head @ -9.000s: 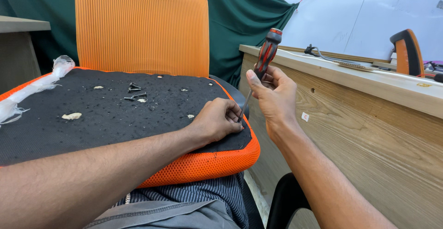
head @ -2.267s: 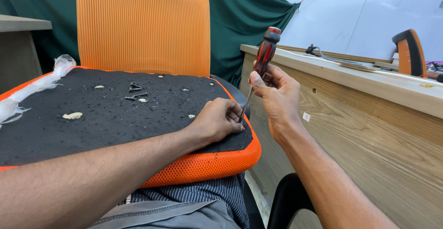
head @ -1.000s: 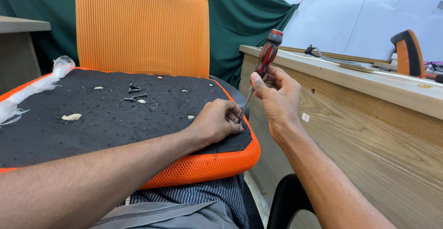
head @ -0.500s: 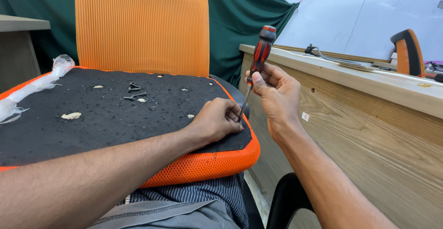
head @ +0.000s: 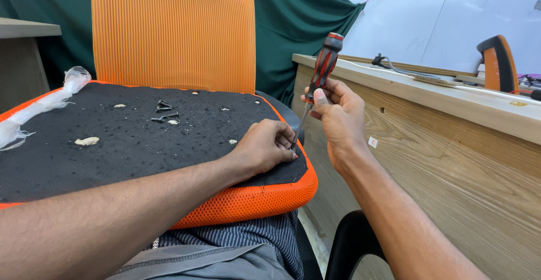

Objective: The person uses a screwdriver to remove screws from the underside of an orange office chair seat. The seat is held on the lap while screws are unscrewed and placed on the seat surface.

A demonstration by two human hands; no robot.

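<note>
Loose black screws and pale foam scraps lay on the black underside of the orange seat cushion. The left hand rested at its right corner, fingertips pinched around the tip of the red-and-black screwdriver, which stood tilted, its handle clasped in the right hand.

Red/black-handled screwdriver stands tilted, handle up-right, thin shaft slanting down-left. Tip meets near-right corner of black-topped orange seat cushion.
</note>
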